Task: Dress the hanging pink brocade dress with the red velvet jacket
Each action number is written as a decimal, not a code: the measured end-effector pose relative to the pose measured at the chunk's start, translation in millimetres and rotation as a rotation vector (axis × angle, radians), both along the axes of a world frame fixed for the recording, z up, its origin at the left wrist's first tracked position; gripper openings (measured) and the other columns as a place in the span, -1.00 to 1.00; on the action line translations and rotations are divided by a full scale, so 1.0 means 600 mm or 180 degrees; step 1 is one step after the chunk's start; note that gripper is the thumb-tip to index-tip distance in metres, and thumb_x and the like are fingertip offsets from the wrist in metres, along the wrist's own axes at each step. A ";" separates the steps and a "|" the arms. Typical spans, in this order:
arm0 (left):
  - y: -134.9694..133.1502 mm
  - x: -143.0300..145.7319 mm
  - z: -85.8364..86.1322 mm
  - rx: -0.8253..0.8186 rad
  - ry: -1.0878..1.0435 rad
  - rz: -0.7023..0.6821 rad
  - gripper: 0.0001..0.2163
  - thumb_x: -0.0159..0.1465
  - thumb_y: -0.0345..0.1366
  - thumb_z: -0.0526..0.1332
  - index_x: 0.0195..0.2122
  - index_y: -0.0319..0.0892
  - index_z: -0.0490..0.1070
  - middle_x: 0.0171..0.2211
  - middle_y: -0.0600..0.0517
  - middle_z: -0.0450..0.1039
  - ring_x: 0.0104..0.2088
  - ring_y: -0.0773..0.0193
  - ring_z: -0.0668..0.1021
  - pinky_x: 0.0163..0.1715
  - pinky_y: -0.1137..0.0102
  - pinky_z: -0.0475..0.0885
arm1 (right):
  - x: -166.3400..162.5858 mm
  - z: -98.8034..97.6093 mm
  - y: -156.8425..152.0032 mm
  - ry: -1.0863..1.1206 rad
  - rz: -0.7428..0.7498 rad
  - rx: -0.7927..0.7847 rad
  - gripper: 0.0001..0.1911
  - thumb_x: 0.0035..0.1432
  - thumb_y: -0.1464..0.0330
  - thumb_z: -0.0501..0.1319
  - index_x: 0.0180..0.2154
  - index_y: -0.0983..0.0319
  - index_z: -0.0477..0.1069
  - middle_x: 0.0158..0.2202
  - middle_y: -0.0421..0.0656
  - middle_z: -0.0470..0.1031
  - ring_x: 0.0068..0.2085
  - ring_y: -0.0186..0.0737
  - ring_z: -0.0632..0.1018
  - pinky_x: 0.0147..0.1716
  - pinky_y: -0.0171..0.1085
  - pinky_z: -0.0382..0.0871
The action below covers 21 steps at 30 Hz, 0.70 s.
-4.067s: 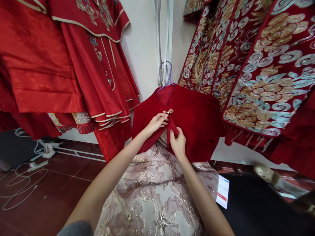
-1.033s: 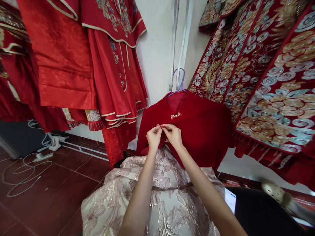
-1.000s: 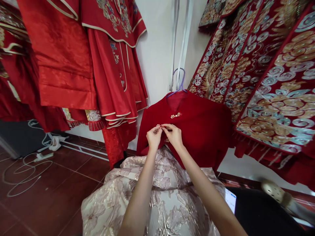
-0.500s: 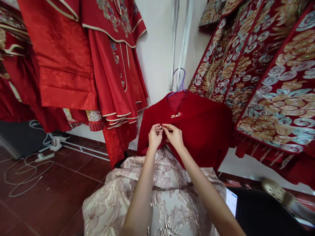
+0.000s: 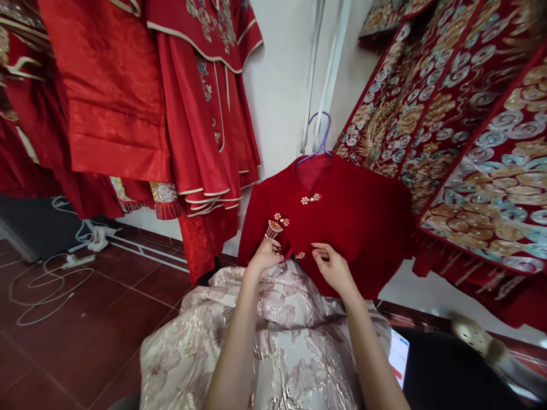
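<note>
A dark red jacket (image 5: 359,222) hangs on a purple hanger (image 5: 323,145) in front of me. A jewelled clasp (image 5: 311,199) sits below its neck opening. On the left front panel are another ornate fastener (image 5: 282,219) and a fan-shaped brooch with tassels (image 5: 273,229). My left hand (image 5: 265,255) pinches that panel's lower edge, just under the tassels; its fingertips are partly hidden. Beside the lower clasp (image 5: 299,255), my right hand (image 5: 333,267) has thumb and fingers apart over the other panel, holding nothing visible. A pale floral brocade garment (image 5: 299,341) lies below my hands.
Red garments (image 5: 200,131) hang at the left, and a heavily embroidered one (image 5: 482,154) at the right. A lit phone (image 5: 398,356) lies on a black surface (image 5: 453,376). A white cable (image 5: 43,290) and power strip (image 5: 78,261) rest on the tiled floor.
My hands were together at the middle fastener; they have separated. The left moved down to the panel's edge, the right down and to the right. The fan-shaped brooch now shows.
</note>
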<state>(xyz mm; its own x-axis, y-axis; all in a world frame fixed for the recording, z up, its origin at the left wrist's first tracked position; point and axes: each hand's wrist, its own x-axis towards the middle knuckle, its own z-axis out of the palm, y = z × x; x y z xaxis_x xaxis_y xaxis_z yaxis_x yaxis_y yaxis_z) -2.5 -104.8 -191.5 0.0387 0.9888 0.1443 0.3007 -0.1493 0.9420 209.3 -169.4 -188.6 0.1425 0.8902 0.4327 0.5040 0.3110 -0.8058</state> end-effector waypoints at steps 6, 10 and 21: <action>-0.012 0.005 0.001 -0.0044 0.0387 0.0022 -0.61 -0.28 -0.53 0.40 -0.41 -0.20 0.33 -0.49 0.14 0.34 -0.46 0.37 0.44 -0.35 0.46 0.38 | -0.047 -0.031 0.019 0.0300 0.0368 0.0018 -0.64 0.00 0.29 0.23 -0.11 0.23 0.36 -0.18 -0.04 0.50 -0.15 -0.16 0.54 -0.25 -0.18 0.50; -0.014 0.000 -0.005 -0.0029 0.0437 -0.0047 -0.63 -0.26 -0.47 0.42 -0.42 -0.18 0.33 -0.54 0.16 0.37 -0.50 0.37 0.45 -0.37 0.47 0.37 | -0.064 -0.029 0.017 0.0306 0.0293 0.0089 -0.71 -0.05 0.29 0.27 -0.23 0.23 0.38 -0.34 -0.11 0.49 -0.32 -0.22 0.52 -0.34 -0.22 0.49; -0.028 0.000 0.016 -0.0149 0.0057 -0.0541 -0.79 -0.14 -0.59 0.30 -0.46 -0.24 0.46 -0.49 0.01 0.53 -0.44 0.29 0.56 -0.32 0.40 0.47 | -0.057 0.006 -0.005 0.0268 0.0432 -0.0220 -0.78 -0.03 0.24 0.29 -0.33 0.23 0.47 -0.41 -0.14 0.54 -0.38 -0.23 0.55 -0.30 -0.25 0.46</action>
